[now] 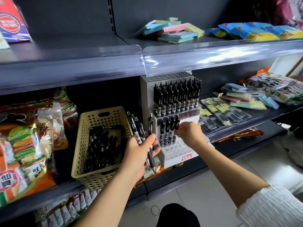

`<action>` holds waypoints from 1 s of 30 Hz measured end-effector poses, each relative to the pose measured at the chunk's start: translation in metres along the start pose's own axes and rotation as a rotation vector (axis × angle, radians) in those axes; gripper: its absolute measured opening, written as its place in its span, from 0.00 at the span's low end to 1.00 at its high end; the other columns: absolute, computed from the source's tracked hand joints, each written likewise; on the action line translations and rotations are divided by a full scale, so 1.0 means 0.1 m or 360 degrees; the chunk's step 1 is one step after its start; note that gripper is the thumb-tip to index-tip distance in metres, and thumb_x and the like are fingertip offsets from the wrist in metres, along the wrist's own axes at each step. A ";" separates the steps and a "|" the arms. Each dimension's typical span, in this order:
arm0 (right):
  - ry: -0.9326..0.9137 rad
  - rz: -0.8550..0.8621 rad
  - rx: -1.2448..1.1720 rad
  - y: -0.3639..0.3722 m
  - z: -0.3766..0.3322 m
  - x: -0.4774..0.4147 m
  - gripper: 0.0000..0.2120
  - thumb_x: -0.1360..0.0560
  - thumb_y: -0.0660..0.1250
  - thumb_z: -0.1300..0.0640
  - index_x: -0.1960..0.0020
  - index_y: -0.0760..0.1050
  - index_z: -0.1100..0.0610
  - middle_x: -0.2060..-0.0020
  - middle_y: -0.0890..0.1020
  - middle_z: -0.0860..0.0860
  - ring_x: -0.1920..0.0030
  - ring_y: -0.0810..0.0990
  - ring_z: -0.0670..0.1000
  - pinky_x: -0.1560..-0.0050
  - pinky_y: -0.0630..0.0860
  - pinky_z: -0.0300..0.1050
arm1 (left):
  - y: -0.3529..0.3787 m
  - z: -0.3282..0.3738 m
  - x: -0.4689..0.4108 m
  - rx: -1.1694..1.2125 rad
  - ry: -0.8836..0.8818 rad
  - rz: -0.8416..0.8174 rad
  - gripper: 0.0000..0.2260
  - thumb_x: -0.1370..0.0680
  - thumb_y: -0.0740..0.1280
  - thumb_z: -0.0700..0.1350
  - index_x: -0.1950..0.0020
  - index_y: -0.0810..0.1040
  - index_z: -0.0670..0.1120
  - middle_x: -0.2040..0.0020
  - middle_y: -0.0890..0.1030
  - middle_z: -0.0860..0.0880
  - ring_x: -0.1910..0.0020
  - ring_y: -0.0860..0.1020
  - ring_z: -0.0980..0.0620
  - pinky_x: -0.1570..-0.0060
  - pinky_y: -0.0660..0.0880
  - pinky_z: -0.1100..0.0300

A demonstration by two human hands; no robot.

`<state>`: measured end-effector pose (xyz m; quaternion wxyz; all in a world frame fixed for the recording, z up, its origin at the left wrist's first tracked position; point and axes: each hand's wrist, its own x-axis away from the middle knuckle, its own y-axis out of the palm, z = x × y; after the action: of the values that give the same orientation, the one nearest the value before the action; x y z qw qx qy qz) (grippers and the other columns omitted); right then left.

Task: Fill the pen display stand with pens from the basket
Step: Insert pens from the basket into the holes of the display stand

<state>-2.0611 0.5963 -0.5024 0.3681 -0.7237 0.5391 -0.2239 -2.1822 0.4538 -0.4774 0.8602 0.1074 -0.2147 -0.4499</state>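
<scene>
My left hand (140, 150) grips a loose bundle of black gel pens (137, 128) beside the basket (91, 179). My right hand (188, 134) pinches one pen (176, 122) in the pen display stand's (173, 161) lower row. The pens look light, stiff and slick, so I'd hold them mid-barrel.

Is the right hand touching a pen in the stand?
Touching. Head view: the right hand pinches the rightmost front-row pen in the stand.

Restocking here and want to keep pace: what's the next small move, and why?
Probably seat the pen the right hand pinches fully into the lower row of the display stand, then let go; empty holes show beside it, and the left hand holds more pens ready.
</scene>
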 end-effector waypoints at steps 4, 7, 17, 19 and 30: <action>0.0070 0.0013 -0.0010 -0.06 0.00 0.02 0.10 0.28 0.71 0.60 0.49 0.79 0.64 0.58 0.83 0.55 0.59 0.81 0.53 0.53 0.79 0.46 | 0.00 0.00 0.00 0.0008 0.0002 -0.0040 0.07 0.25 0.68 0.38 0.48 0.75 0.41 0.54 0.80 0.45 0.55 0.81 0.51 0.57 0.81 0.54; 0.0030 0.0220 -0.0178 -0.21 -0.11 0.15 0.05 0.27 0.69 0.61 0.51 0.78 0.59 0.64 0.79 0.49 0.63 0.77 0.49 0.62 0.74 0.39 | 0.00 -0.01 0.00 -0.0026 0.0023 -0.0058 0.07 0.25 0.68 0.39 0.48 0.74 0.41 0.54 0.81 0.45 0.55 0.83 0.51 0.59 0.81 0.55; 0.0119 -0.0439 -0.1105 -0.24 -0.49 0.56 0.13 0.30 0.73 0.53 0.62 0.78 0.63 0.68 0.80 0.56 0.69 0.77 0.46 0.70 0.74 0.34 | 0.11 -0.12 0.00 -0.0512 0.0176 -0.0077 0.10 0.27 0.72 0.44 0.48 0.77 0.46 0.52 0.83 0.47 0.52 0.82 0.49 0.52 0.80 0.52; 0.0111 -0.0454 -0.1055 -0.24 -0.48 0.56 0.13 0.31 0.75 0.56 0.65 0.76 0.64 0.70 0.79 0.55 0.70 0.77 0.46 0.69 0.76 0.35 | 0.13 -0.12 0.01 -0.0617 0.0232 -0.0104 0.08 0.27 0.72 0.43 0.50 0.76 0.49 0.53 0.83 0.48 0.54 0.82 0.50 0.53 0.80 0.53; -0.0103 0.0049 -0.0472 -0.67 -0.22 0.11 0.05 0.28 0.70 0.56 0.57 0.81 0.58 0.60 0.84 0.54 0.59 0.82 0.57 0.56 0.81 0.54 | 0.12 -0.05 -0.02 -0.0433 0.0114 -0.0035 0.06 0.23 0.66 0.44 0.57 0.71 0.45 0.64 0.73 0.50 0.69 0.71 0.56 0.66 0.74 0.66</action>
<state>-2.0324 0.5894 -0.4371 0.2778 -0.7685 0.5653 -0.1128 -2.1728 0.4624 -0.4778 0.8689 0.0083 -0.1198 -0.4801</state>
